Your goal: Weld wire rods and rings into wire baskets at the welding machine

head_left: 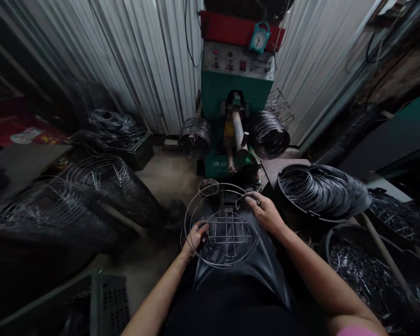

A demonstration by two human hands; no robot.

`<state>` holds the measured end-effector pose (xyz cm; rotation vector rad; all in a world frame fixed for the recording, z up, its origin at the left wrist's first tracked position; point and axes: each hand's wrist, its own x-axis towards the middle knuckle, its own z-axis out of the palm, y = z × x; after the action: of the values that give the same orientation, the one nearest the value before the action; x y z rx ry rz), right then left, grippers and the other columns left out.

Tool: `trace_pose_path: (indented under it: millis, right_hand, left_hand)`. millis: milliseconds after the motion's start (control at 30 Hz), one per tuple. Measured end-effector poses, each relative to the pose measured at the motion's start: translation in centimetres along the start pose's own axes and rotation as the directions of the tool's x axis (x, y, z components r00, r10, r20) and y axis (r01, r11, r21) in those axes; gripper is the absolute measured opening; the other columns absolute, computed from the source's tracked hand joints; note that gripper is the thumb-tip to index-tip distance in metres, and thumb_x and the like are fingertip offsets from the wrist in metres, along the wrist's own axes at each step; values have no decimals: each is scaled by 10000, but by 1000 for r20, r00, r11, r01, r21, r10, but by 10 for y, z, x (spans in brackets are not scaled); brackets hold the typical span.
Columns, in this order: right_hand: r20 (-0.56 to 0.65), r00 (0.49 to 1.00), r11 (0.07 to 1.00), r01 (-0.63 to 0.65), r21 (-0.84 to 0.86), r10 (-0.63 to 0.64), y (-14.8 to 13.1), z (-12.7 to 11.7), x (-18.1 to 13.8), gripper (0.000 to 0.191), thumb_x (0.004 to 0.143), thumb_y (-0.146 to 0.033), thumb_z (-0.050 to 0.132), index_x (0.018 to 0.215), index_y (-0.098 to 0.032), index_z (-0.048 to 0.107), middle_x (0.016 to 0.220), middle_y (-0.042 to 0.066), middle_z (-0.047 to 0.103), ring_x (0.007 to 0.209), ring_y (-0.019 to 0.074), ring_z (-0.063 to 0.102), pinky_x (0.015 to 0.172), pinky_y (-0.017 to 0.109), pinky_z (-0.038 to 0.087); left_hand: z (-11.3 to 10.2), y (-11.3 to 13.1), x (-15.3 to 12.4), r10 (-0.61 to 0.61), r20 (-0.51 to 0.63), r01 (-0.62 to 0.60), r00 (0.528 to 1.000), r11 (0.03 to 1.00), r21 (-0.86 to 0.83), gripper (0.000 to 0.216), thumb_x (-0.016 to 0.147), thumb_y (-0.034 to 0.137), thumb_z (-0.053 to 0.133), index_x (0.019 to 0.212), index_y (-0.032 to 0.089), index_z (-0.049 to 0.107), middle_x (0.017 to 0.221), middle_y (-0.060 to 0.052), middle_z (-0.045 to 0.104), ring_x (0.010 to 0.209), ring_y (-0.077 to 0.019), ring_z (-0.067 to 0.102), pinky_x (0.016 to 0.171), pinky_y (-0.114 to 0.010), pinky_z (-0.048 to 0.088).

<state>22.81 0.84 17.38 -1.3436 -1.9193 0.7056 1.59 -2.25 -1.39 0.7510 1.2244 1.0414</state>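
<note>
My left hand (195,239) is closed on the left side of a round wire basket (226,236) with a crossed grid in its middle. This basket sits over my lap, above a dark shiny apron (266,266). My right hand (264,212) pinches the upper right of a large wire ring (224,184), which overlaps the basket. A short curved wire end shows by the right fingertips; whether it belongs to the ring I cannot tell. Just beyond the hands is the green welding machine (213,95), its thick electrode arm (237,130) pointing toward me.
Wire ring bundles hang on the machine's left (195,137) and right (269,134). At right stand a tub of wire rings (322,191) and a bin of short metal pieces (360,266). Stacked wire baskets (115,191) and a plastic crate (110,298) are at left.
</note>
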Motion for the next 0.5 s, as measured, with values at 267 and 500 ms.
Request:
trace_pose_path:
  millis: [267,500]
  right_hand:
    - [-83,863,828,-445,340,498,118,59,-48,327,691,-447,562,783,-151,665,769,64,690,813,227,619,752,311,471]
    - [149,671,401,-590,701,727,145,72,-71,354,645,-433,657,912,-201,668,760,23,697,537,155,594,446,241,449]
  left_hand:
    - [-4,1,-4,-53,-8,52,999,993,-103,595,602,588,633,983,135,576,587,50,514,406,-42,387,384,-176,160]
    - [-3,1,-5,-70,-14,69,997,995,-65,539,638,556,646,990,150,595,601,45,529,414,-44,417,370,-169,172]
